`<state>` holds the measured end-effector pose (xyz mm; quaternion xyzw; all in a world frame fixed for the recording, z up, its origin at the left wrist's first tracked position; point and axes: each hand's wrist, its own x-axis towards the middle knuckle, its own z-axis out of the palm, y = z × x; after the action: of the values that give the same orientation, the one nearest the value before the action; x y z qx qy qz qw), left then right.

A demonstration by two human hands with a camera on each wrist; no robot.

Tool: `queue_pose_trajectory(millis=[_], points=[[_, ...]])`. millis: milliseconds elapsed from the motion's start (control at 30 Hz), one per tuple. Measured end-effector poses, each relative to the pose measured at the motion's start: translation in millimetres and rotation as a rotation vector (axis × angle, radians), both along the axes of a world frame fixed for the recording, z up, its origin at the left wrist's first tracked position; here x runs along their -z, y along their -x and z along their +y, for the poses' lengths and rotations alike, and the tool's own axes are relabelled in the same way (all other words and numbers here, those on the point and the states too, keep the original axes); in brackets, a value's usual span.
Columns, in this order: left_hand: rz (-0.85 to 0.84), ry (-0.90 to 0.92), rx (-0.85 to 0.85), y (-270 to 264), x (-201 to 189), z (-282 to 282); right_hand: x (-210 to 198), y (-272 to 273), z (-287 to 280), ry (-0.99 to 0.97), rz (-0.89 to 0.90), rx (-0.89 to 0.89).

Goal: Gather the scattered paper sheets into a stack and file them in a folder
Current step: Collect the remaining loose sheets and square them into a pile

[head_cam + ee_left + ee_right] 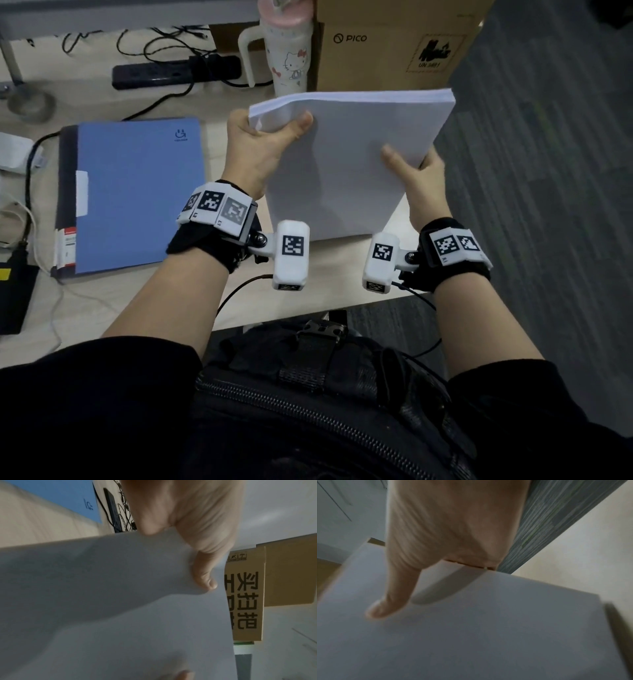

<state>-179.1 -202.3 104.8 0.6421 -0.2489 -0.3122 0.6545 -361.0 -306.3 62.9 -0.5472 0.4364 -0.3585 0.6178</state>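
A thick stack of white paper sheets (356,150) is held tilted above the desk's right corner. My left hand (260,144) grips its far left corner, thumb on top and fingers underneath. My right hand (416,174) grips the stack's right edge the same way. In the left wrist view my left hand (197,547) has its thumb pressed on the stack of sheets (120,601). The right wrist view shows my right hand (436,554) with the thumb lying across the stack of sheets (488,628). A shut blue folder (137,195) with a dark spine lies flat on the desk to the left.
A white tumbler (287,51) with a pink lid and a cardboard box (394,44) stand behind the stack. A black power strip (174,72) with cables lies at the back. Cables and a dark device (13,294) crowd the desk's left edge. Grey carpet (548,171) lies to the right.
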Motion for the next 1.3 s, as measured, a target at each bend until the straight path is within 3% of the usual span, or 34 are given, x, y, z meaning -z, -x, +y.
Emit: queue_pose_trajectory(millis=[200,567,833,1300], points=[[0.233,-0.009,-0.049,27.7,5.2,-31.9,45.1,53.2,-1.0,-0.166,0.190,0.082],[0.466,-0.340,-0.142,74.5,90.4,-89.4,116.7,112.1,-41.4,-0.110,0.568,0.180],[0.405,-0.429,-0.047,71.5,150.7,-118.5,149.8,115.7,-51.5,-0.199,0.667,0.223],[0.213,-0.685,0.118,54.2,182.2,-114.1,151.6,109.9,-59.4,-0.216,0.757,0.432]])
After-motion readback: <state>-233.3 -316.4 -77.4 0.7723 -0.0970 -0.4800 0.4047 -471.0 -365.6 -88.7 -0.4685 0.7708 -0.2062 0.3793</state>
